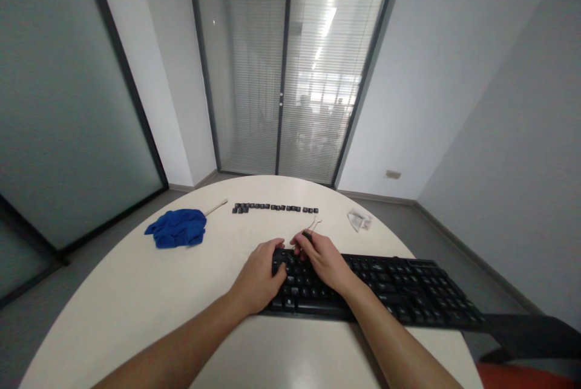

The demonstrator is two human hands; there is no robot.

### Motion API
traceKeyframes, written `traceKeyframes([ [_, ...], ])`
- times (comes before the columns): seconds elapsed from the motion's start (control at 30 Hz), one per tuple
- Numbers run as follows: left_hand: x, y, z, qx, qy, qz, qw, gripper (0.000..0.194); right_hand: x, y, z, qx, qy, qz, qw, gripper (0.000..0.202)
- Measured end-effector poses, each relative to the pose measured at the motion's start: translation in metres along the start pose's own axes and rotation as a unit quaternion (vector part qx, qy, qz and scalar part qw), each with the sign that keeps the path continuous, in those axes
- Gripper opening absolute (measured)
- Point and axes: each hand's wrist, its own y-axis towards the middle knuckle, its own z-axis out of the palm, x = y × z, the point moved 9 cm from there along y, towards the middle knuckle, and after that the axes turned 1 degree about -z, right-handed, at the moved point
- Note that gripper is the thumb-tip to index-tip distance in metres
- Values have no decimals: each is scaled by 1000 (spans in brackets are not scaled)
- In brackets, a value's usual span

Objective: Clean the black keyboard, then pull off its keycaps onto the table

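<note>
A black keyboard point(385, 283) lies across the table in front of me. My left hand point(259, 277) rests at its left end, with thumb and fingers apart around the corner. My right hand point(323, 257) is over the upper left keys, its fingers closed on a small tool with a dark handle point(307, 235) and thin wire prongs point(315, 222) that point away from me. Beyond the keyboard, several loose black keycaps point(267, 206) stand in a row, with a short second row at its left end. The keys under my right hand are partly hidden.
A crumpled blue cloth point(179, 228) lies on the left of the round white table point(181, 292), beside a thin light stick or brush point(216, 207). Small clear plastic bags point(358, 219) sit at the right. The keyboard's right end reaches near the table edge, by a black chair part point(531, 336).
</note>
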Motion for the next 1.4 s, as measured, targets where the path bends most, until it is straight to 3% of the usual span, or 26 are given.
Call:
traceKeyframes([
  [0.43,1,4,5,33,-5,11,999,48,5,0,-3,26,-41,-5,999,38],
  [0.7,-2,7,-2,50,22,10,998,49,-9,0,-5,14,14,40,999,37],
  [0.93,-2,9,-6,74,17,23,997,44,-13,0,-2,-18,97,27,995,30],
  [1.17,-2,10,-5,88,-12,37,995,41,-13,1,3,6,51,7,999,31],
  [1.4,1,9,-3,86,-19,42,995,40,-18,3,2,-10,60,25,998,35],
])
